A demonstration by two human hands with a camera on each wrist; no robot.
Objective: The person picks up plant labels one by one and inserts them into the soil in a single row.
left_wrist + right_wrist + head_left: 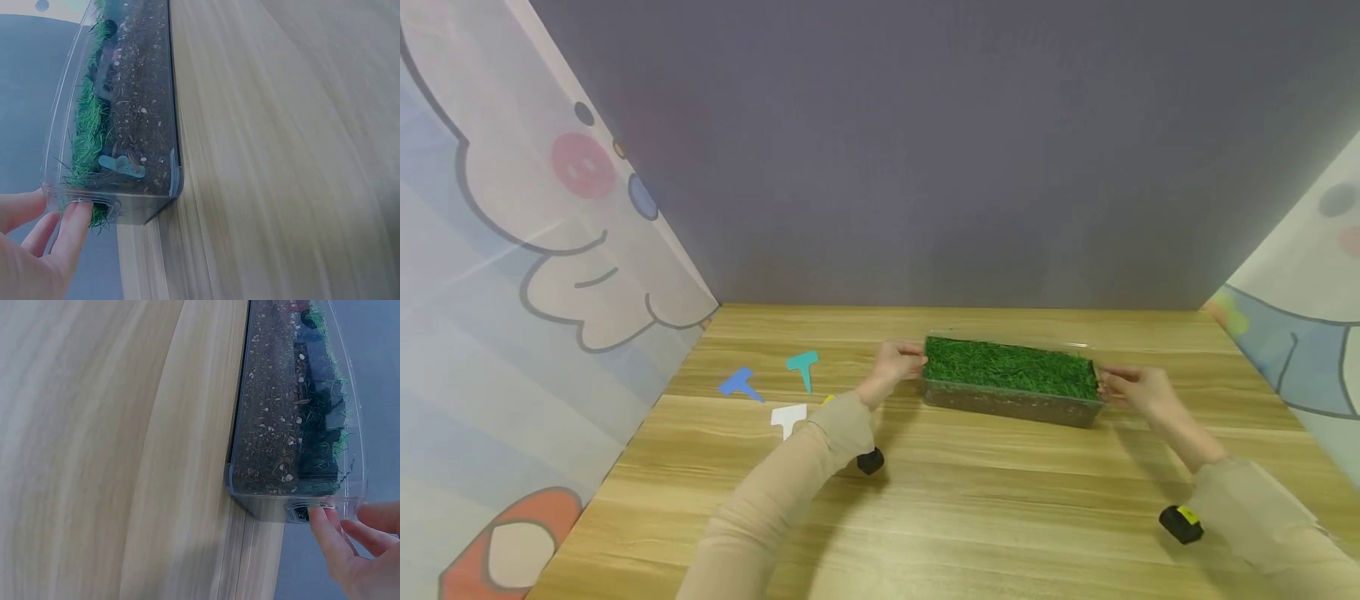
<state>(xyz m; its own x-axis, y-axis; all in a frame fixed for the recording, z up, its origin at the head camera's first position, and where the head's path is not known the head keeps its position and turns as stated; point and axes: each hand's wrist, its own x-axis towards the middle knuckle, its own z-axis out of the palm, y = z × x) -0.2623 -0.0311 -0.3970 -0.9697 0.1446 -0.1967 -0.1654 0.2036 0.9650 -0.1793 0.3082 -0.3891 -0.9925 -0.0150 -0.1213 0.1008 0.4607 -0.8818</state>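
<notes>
- I have both hands on the clear planter box (1011,392), one at each short end: my left hand (897,364) at its left end, my right hand (1138,392) at its right end.
- My left fingers (69,228) lie fairly straight against the rim lip; my right fingers (328,528) pinch the rim at the other end, thumb over the edge.
- The box sits on the desk (970,500), towards the back and right of centre, its base flat on the wood.
- As I judge it, I am at the taking-hold step; lifting or shifting next would call for an even pull at both ends, so the box stays level.
- It is a transparent trough: dark speckled soil below, dense green grass on top.
- Coloured T-shaped tags (803,367) lie left of it, apart.
</notes>
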